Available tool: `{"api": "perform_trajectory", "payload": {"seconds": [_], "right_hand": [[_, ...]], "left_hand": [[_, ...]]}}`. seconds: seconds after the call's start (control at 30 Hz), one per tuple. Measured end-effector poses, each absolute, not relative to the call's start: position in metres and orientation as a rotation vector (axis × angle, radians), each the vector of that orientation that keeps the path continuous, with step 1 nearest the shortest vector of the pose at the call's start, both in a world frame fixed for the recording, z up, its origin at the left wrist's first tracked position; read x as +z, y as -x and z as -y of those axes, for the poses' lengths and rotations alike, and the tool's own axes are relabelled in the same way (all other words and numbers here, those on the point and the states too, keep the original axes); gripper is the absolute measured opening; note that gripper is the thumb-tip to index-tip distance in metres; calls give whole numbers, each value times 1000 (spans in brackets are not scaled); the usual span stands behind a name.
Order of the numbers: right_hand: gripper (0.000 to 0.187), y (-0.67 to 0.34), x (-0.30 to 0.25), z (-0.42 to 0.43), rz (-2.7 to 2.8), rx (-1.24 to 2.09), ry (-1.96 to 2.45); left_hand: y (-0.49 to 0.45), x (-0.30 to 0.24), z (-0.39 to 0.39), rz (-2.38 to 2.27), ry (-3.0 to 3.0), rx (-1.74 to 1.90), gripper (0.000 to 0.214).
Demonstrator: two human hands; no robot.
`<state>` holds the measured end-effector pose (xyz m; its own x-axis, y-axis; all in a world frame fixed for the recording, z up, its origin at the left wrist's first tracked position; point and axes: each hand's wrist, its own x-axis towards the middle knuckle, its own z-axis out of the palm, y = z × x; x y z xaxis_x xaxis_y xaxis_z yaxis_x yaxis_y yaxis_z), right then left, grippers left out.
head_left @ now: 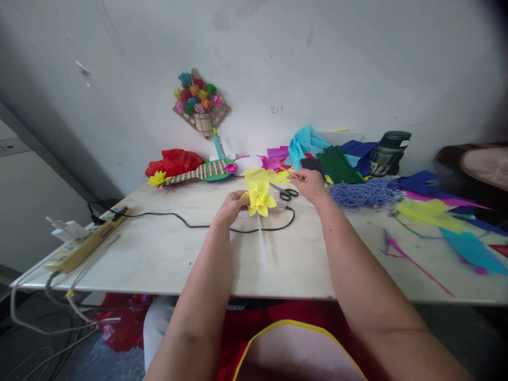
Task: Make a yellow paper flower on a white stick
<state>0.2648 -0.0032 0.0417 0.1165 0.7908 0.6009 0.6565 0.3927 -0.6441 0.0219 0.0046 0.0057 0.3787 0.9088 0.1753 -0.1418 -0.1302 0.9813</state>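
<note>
My left hand [231,206] is closed on a yellow paper flower [260,199], holding it just above the white table [166,254]. A thin pale stick hangs down from the flower. My right hand [310,182] reaches farther back, its fingers pinched on a small yellow paper piece beside a pile of yellow paper sheets [262,175]. Black-handled scissors [286,193] lie on the table between the hands.
A black cable [190,225] runs to a power strip [85,241] at the left edge. Coloured crepe paper [337,159], blue string [363,193] and a dark bottle [389,153] crowd the back right. Paper flower crafts lie at the back [198,172] and hang on the wall [200,103].
</note>
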Motion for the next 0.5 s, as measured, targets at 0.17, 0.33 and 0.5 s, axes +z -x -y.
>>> {"api": "perform_trajectory", "payload": {"seconds": [0.17,0.33,0.5], "right_hand": [[35,-245,41,9,1547,589,1293],[35,-229,39,15,1500,838,1190],[34,-228,33,10,1425,925,1139]], "left_hand": [[-29,4,-4,-762,-1447,1086,25],[-40,7,3,-762,-1498,1073,30],[-45,9,9,-741,-1524,1040,29]]}}
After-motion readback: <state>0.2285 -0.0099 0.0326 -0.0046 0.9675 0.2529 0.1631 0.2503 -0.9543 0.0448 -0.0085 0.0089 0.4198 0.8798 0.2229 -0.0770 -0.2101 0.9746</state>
